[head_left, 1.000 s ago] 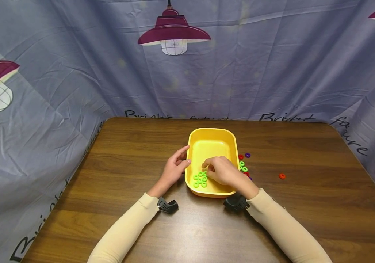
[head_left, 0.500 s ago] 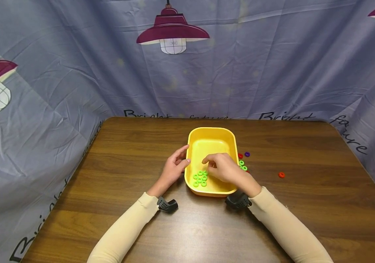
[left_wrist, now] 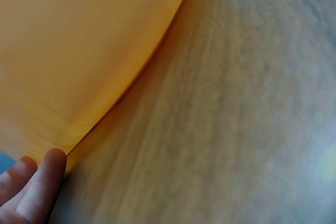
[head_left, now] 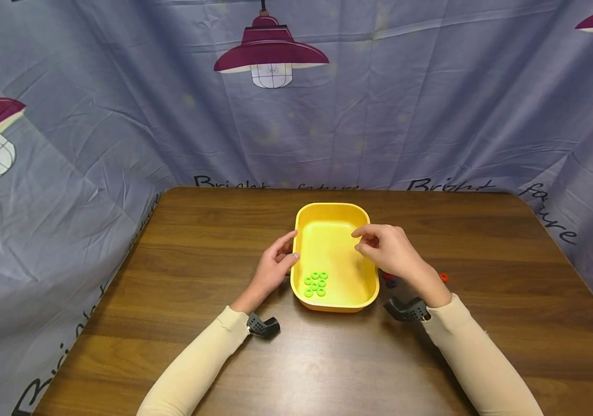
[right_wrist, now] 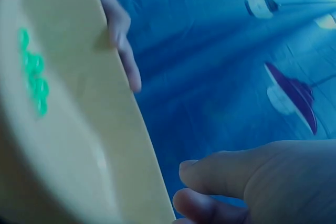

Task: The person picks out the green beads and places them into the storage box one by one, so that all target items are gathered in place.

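The yellow tray [head_left: 334, 228] sat in the middle of the brown table [head_left: 197, 346]. A little pile of green rings [head_left: 315, 283] lay inside the tray, in the corner nearest the person and toward the left side.

The left hand [head_left: 274, 267] rested against the tray's left wall. Its fingers were straight and loose, just touching the rim, so it looked like it was keeping the tray from sliding.

The right hand [head_left: 390, 249] hung above the tray's right edge. Its fingers were bent a little, with the thumb and first finger close together. I could not tell if a ring was pinched between them; none showed.

More small rings lay on the table just right of the tray. A red ring [head_left: 387, 275] and a purple ring [head_left: 391, 283] peeked out from under the right hand, and an orange ring [head_left: 444, 278] sat a bit farther right of the tray.

It looked like the person was picking out green rings and putting them in the tray, and the right hand was between drops. The next move probably needed that hand to go down to the rings right of the tray and pinch a green one, though no green ring showed there.
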The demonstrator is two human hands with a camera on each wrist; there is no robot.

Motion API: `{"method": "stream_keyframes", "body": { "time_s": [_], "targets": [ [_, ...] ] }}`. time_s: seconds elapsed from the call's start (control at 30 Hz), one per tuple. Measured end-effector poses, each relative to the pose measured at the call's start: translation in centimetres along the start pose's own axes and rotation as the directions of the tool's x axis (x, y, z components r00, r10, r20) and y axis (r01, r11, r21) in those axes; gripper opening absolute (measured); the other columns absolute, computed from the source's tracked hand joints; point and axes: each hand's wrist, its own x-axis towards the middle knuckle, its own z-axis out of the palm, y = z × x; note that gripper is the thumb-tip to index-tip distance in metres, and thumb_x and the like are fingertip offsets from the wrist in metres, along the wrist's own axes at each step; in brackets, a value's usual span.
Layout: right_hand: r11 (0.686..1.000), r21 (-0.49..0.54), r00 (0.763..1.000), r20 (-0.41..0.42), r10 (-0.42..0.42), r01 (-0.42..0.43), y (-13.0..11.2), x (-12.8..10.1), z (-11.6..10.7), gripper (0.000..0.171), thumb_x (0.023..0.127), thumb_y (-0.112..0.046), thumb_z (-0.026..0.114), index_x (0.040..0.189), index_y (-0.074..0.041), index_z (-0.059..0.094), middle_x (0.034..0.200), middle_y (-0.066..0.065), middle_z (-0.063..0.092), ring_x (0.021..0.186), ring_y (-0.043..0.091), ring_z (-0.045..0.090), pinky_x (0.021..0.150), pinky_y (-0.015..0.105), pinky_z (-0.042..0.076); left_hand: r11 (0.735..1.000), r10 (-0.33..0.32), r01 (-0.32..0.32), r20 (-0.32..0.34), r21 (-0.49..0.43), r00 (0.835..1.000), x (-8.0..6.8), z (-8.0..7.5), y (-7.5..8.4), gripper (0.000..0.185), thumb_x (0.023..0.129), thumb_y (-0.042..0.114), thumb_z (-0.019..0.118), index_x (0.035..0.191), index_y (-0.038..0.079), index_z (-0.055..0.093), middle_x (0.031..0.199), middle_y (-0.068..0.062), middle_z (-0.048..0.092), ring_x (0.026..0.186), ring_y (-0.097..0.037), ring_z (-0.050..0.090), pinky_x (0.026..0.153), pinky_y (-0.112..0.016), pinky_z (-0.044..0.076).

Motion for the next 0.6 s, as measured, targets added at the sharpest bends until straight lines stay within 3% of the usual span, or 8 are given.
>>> {"method": "stream_keyframes", "body": {
  "time_s": [0.3,0.6],
  "targets": [
    [0.995,-0.063,0.997,-0.031,0.073,-0.075,3.8,-1.9,-1.6,0.017,0.09,-0.01,0.072,0.105,-0.004,0.076,0.079,0.002,0.07,0.072,0.016,0.059,0.063,0.023,0.047,1.0,-0.004,0.004,0.001,0.006,1.0,0.0,0.0,-0.2,0.056,0.096,0.004,0.06,0.151,0.01,0.049,0.129,-0.031,0.062,0.102,-0.034,0.069,0.078,-0.036,0.065],
    [0.99,-0.109,0.996,0.003,0.089,-0.088,6.2,-3.4,-1.6,0.018,0.088,-0.008,0.074,0.105,-0.002,0.076,0.078,0.002,0.07,0.071,0.015,0.056,0.066,0.026,0.049,1.0,-0.007,0.007,-0.002,0.006,1.0,0.1,0.0,-0.1,0.056,0.096,0.004,0.06,0.151,0.01,0.049,0.129,-0.03,0.062,0.101,-0.031,0.068,0.077,-0.036,0.065]
  ]
}}
